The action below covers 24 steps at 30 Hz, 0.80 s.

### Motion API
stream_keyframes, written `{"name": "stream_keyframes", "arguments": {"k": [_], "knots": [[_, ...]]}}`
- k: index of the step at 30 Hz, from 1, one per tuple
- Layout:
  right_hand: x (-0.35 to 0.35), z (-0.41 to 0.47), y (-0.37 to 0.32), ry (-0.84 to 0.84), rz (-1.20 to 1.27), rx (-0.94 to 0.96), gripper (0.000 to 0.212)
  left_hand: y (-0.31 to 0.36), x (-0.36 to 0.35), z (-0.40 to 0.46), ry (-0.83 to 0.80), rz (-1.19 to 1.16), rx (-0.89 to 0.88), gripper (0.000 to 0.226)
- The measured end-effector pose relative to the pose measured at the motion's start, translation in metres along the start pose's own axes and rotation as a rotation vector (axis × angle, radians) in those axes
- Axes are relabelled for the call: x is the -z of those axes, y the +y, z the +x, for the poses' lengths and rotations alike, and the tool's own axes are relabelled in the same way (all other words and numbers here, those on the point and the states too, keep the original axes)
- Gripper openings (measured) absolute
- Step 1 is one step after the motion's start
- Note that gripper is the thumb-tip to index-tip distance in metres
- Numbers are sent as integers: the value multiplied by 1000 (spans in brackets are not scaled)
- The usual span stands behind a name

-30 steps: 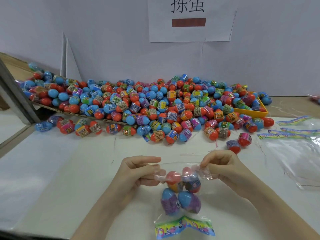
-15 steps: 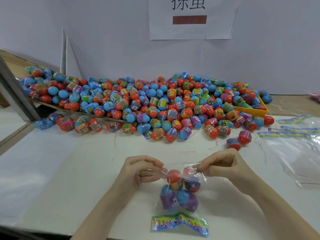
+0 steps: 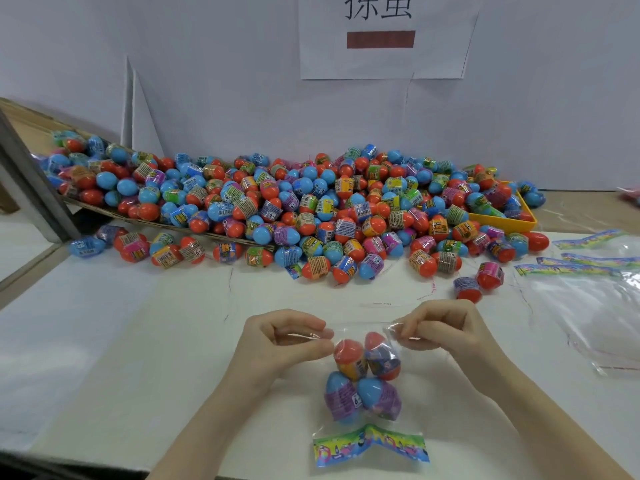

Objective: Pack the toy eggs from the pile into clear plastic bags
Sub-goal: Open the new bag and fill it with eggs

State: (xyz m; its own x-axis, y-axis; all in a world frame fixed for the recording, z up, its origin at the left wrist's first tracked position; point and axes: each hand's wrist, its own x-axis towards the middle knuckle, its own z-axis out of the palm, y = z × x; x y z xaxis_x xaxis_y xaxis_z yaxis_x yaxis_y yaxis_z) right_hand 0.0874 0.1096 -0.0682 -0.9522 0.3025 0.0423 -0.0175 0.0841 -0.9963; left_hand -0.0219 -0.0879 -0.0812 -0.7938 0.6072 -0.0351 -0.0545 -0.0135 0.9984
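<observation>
Your left hand [image 3: 284,341] and right hand [image 3: 440,329] pinch the clear plastic bag [image 3: 363,386] mouth with curled fingers; four toy eggs [image 3: 349,358] sit inside, the pile [image 3: 294,206] remains unpacked.

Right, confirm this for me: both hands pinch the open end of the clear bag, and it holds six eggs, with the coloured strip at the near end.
Not six. The head view shows four eggs in the clear bag: two red-topped above two blue-topped. The rest stands: the left hand and right hand pinch the open end, and the coloured strip lies at the near end.
</observation>
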Motion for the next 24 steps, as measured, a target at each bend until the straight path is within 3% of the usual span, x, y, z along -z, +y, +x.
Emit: {"name": "stream_keyframes", "arguments": {"k": [2, 3, 5, 7, 11, 14, 21, 22, 24], "knots": [[-5, -1, -2, 20, 27, -51, 6, 1, -1, -1, 14, -34, -23, 21], [-8, -1, -1, 3, 7, -92, 20, 1, -1, -1, 21, -43, -34, 20], [-14, -2, -1, -48, -96, -211, 69, 2, -3, -1, 30, -58, -47, 19], [-22, -3, -4, -66, -176, -258, 85, 4, -4, -2, 44, -46, -59, 24], [-26, -4, -7, 1, -75, -243, 83, 6, -2, -4, 10, -48, 50, 63], [-27, -7, -9, 0, -3, -227, 80, 10, -9, -8, -127, -6, 164, 43], [-17, -10, -5, -142, 229, -266, 80, 7, -9, -9, -282, 5, 135, 12], [-16, -10, -3, -177, 285, -269, 81, 6, -7, -9, -303, -18, 139, 14], [-14, -10, 0, -223, 372, -262, 72, 4, -5, -8, -317, -77, 160, 40]]}}
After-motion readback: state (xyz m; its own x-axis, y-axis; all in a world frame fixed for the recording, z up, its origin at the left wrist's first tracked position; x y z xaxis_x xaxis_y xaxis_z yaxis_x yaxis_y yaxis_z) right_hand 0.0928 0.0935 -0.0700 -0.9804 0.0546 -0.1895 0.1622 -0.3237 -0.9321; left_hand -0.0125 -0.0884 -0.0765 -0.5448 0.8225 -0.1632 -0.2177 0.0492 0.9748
